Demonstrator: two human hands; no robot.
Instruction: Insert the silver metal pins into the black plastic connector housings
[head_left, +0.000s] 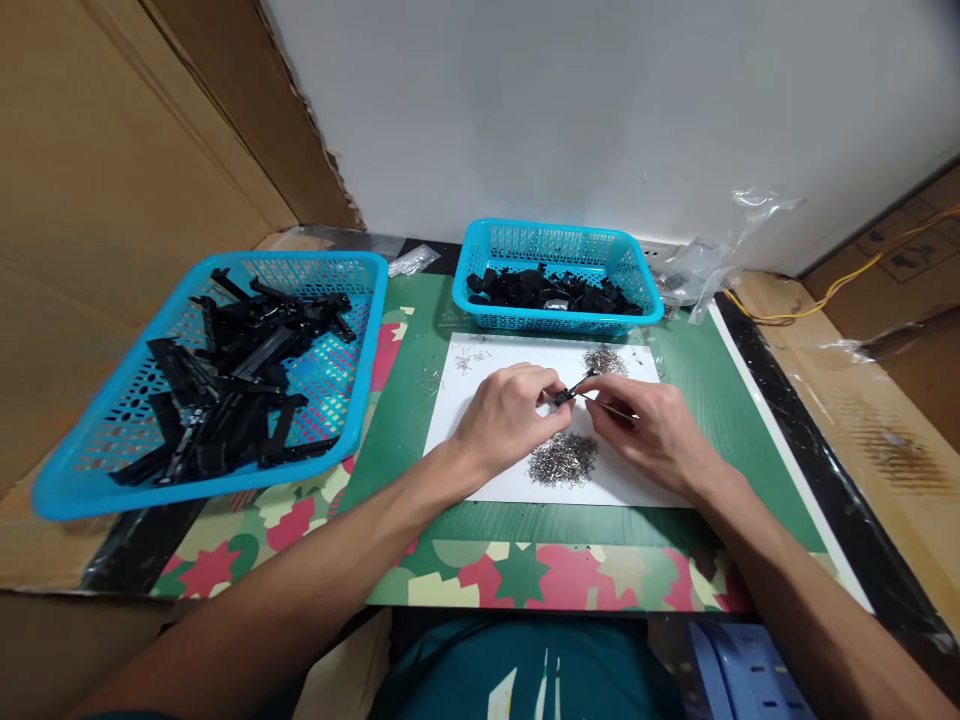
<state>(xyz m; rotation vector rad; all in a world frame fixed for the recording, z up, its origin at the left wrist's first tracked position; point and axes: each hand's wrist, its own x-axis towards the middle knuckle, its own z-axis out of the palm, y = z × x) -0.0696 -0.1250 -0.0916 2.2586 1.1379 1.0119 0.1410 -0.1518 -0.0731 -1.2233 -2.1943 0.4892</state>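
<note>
Between my hands, over a white sheet of paper (495, 490), is a small black plastic part (564, 396) with a thin arm sticking up to the right. My left hand (514, 408) pinches its left end between thumb and fingers. My right hand (646, 420) is closed close against its right side, fingertips together; anything small in them is hidden. Just below lies a pile of tiny silvery metal pieces (562, 460). Behind my right fingers is a second metal pile (604, 360), and a few loose metal pieces (469, 358) lie at the sheet's upper left.
A blue basket (367, 370) of long black plastic parts (240, 380) stands at left. Another blue basket (559, 322) at the back holds smaller black parts (555, 288). Clear plastic bags (694, 270) and a yellow cable (840, 285) are at right. Cardboard (112, 130) walls the left side.
</note>
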